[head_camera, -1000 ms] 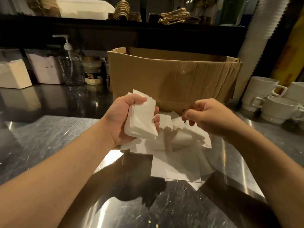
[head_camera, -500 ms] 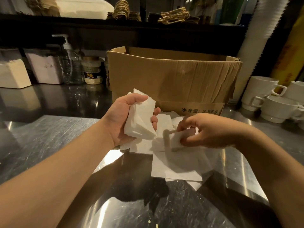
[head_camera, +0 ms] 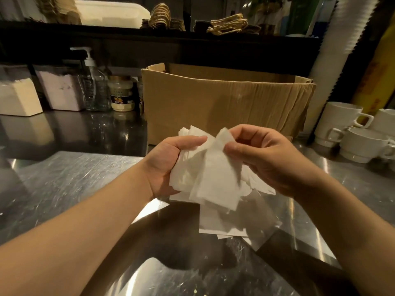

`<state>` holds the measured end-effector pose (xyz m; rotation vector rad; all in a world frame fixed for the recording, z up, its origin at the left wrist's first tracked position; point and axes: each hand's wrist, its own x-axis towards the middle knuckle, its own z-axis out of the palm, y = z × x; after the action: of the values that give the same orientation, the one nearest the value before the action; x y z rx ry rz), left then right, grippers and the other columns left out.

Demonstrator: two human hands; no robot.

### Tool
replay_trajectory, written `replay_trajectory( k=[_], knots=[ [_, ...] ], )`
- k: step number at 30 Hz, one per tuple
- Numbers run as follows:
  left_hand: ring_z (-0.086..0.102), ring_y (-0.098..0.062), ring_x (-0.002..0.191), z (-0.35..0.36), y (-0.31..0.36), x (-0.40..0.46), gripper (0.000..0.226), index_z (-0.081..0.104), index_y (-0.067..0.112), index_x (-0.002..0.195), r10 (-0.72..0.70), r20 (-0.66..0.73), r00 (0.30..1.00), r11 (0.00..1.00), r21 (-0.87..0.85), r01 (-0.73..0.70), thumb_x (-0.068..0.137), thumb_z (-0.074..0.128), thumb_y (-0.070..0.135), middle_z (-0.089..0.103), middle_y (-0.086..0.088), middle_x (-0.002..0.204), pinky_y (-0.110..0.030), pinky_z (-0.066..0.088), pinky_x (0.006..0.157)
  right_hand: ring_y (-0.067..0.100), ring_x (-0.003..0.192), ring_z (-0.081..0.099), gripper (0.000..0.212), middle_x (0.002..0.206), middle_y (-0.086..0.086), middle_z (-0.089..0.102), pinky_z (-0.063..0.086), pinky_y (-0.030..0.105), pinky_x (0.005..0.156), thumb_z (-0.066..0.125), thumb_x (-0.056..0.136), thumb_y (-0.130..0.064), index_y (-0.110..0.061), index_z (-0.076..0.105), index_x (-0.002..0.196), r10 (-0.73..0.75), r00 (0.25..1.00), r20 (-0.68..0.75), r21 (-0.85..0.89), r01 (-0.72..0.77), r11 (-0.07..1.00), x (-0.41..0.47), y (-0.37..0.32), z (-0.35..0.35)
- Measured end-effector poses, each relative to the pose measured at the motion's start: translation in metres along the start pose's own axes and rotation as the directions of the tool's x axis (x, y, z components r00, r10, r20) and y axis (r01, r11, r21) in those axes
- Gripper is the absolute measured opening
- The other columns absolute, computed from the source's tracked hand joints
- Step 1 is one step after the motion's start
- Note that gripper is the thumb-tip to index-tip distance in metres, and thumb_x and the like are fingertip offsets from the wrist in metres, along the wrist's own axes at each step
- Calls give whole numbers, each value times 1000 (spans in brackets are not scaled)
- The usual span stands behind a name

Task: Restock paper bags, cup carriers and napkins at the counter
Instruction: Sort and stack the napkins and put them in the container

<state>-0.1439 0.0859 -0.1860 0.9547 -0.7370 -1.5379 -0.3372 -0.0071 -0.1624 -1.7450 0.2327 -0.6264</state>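
My left hand (head_camera: 164, 165) grips a stack of white napkins (head_camera: 188, 167) above the steel counter (head_camera: 64, 184). My right hand (head_camera: 265, 159) pinches one loose napkin (head_camera: 215, 180) by its top edge and holds it against the front of that stack. More white napkins (head_camera: 230, 221) lie scattered on the counter beneath both hands. An open cardboard box (head_camera: 224, 103) stands just behind them; its inside is hidden.
White mugs (head_camera: 350, 133) are stacked at the right. At the left stand a pump bottle (head_camera: 92, 86), a small jar (head_camera: 121, 95) and two tubs of powder (head_camera: 17, 99). A dark shelf above carries brown woven items (head_camera: 228, 23) and a white lidded container (head_camera: 111, 12).
My right hand picked a napkin off the counter pile and lifted it to the stack in my left hand. Both hands have drawn together.
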Motion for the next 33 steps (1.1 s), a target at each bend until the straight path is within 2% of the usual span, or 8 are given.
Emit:
replay_trajectory(
  k=[5, 9, 13, 18, 22, 25, 28, 33],
  knots=[
    [65, -39, 107, -1, -4, 2, 56, 75, 21, 118, 13, 49, 999, 998, 66, -17, 66, 74, 41, 71, -15, 111, -53, 54, 93, 14, 89, 71, 20, 93, -5, 75, 57, 22, 72, 72, 79, -26, -18, 73, 97, -16, 982, -186, -128, -8, 992, 4, 7, 13],
    [71, -41, 102, 0, -7, 2, 56, 72, 18, 125, 1, 82, 997, 999, 46, -5, 82, 69, 54, 72, -18, 112, -53, 61, 84, 18, 93, 71, 12, 93, -4, 75, 62, 28, 78, 72, 88, -18, -17, 73, 100, -18, 968, -250, -172, -26, 985, 4, 12, 18],
    [69, -44, 104, -6, -10, 3, 94, 63, 18, 134, -3, 165, 986, 1000, 12, 2, 51, 99, 45, 70, -21, 114, -56, 60, 82, 13, 94, 69, 20, 97, -9, 72, 61, 26, 77, 72, 90, -27, -26, 67, 109, -71, 953, -296, -302, -23, 953, 4, 19, 22],
    [70, -33, 92, -6, -10, 5, 72, 76, 15, 118, 22, 149, 989, 1000, -1, -23, 50, 97, 24, 71, -16, 103, -49, 60, 82, -2, 136, 38, 90, 150, -20, 38, 39, 28, 112, 76, 71, -64, -48, 33, 148, -136, 990, -49, -575, 83, 814, -2, 19, 16],
    [69, -31, 87, 2, -11, 3, 64, 63, 22, 122, 60, 41, 997, 998, 8, -61, 60, 78, 29, 72, -13, 91, -43, 60, 74, 11, 146, 21, 123, 157, -29, 17, 35, 56, 117, 87, 61, -62, -66, 1, 149, -53, 996, 68, -704, 86, 705, -2, 19, 23],
    [67, -30, 85, 6, -12, 1, 61, 63, 21, 118, 51, -3, 999, 999, 19, -51, 58, 75, 32, 73, -12, 86, -41, 60, 70, 12, 147, 23, 121, 158, -30, 18, 39, 56, 113, 88, 64, -59, -65, 2, 149, -52, 996, 79, -702, 92, 706, -2, 21, 23],
    [69, -31, 89, 1, -10, 3, 60, 65, 17, 123, 19, 65, 998, 1000, -16, -18, 64, 79, 21, 71, -14, 97, -44, 60, 75, -1, 141, 30, 112, 157, -24, 26, 40, 28, 109, 80, 68, -61, -55, 10, 154, -67, 996, 52, -619, 85, 781, -2, 16, 19],
    [66, -29, 93, -7, -8, 6, 93, 53, 17, 142, 29, 36, 999, 999, -35, -28, 55, 84, 24, 65, -14, 111, -45, 57, 82, 3, 95, 63, 29, 104, -13, 65, 54, 24, 80, 63, 94, -46, -29, 58, 117, -84, 942, -324, -568, -123, 814, 5, 6, 5]
  ],
)
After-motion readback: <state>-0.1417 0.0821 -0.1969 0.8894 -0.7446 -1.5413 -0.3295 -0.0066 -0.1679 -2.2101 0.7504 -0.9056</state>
